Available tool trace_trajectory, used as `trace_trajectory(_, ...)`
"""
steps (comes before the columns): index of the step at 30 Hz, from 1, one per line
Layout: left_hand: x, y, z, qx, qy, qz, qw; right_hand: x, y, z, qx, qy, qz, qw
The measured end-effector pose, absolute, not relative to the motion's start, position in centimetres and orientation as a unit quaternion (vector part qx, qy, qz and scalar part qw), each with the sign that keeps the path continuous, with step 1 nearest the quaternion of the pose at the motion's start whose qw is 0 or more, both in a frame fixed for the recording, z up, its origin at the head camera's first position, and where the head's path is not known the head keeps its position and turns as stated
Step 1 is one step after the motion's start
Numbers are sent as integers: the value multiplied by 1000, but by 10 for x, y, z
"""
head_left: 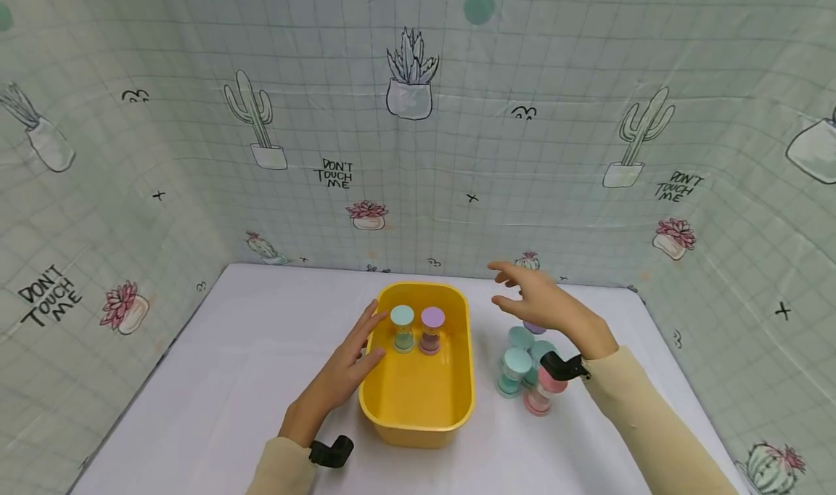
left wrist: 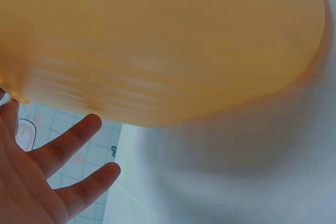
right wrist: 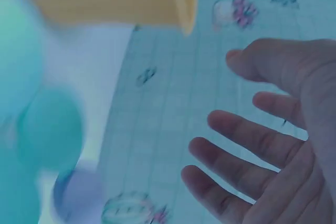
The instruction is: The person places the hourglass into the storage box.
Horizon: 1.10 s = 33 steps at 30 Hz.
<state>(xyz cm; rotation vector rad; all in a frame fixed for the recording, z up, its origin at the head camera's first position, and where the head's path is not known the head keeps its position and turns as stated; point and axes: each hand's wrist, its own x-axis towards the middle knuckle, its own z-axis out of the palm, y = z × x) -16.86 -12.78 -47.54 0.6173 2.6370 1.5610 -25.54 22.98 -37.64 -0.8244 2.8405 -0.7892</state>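
A yellow plastic bin [head_left: 418, 408] stands on the table. Inside it, toward the back, are two upright small sand timers, one teal-capped [head_left: 402, 316] and one purple-capped [head_left: 432, 318]. My left hand [head_left: 342, 371] is at the bin's left rim, fingers extended; in the left wrist view, spread fingers [left wrist: 68, 142] lie outside its wall. My right hand [head_left: 545, 299] hovers beyond a cluster of sand timers, empty, with its fingers apart and slightly bent. That cluster has several teal ones [head_left: 517, 364], a pink one [head_left: 548, 385] and a purple one [head_left: 535, 328], partly covered by the right hand and wrist.
White cloth covers the table [head_left: 228, 379]. A grid-patterned curtain [head_left: 313, 241] with cactus drawings closes off the back and both sides. Each wrist wears a black camera strap [head_left: 332, 451].
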Motion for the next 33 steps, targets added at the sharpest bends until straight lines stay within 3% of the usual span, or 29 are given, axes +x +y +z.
trace_trajectory(17, -169, -126, -476, 194, 842, 504, 5, -253, 306, -406, -233, 922, -289, 113)
trace_trajectory(33, -166, -127, -475, 186, 840, 509, 10, -256, 313, -438, -237, 899, -338, 144)
